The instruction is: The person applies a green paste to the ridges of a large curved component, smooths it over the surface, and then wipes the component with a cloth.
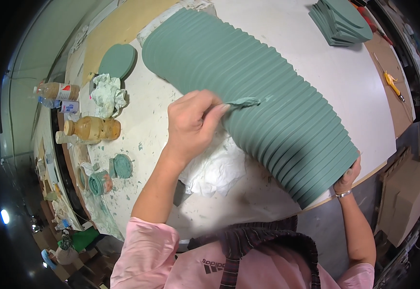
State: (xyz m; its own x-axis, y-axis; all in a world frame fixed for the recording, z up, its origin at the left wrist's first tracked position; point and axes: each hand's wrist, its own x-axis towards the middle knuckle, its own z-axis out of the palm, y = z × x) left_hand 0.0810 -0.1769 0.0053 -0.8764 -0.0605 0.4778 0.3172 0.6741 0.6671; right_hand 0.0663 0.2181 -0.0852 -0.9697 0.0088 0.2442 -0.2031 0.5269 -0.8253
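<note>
A long row of green, flat rounded pieces [248, 72] lies packed face to face across the table, forming a ridged, curved body. Over its near side, my left hand [195, 120] is closed in a pinch on a thin green-smeared strip [243, 102]. The strip's tip is at the ridges, beside a small pale smear; whether it is a tool or a cloth I cannot tell. At the right end of the row, my right hand [349, 174] lies against the last piece, its fingers mostly hidden behind it. White crumpled cloth [215, 168] sits under the row's near side.
On the left stand a yellowish bottle [94, 128], a clear bottle [58, 90], crumpled stained paper [108, 95] and a jar of green paste [99, 184]. A green oval piece [117, 61] lies behind them. More green pieces [338, 24] and a yellow-handled tool [392, 84] are at the right.
</note>
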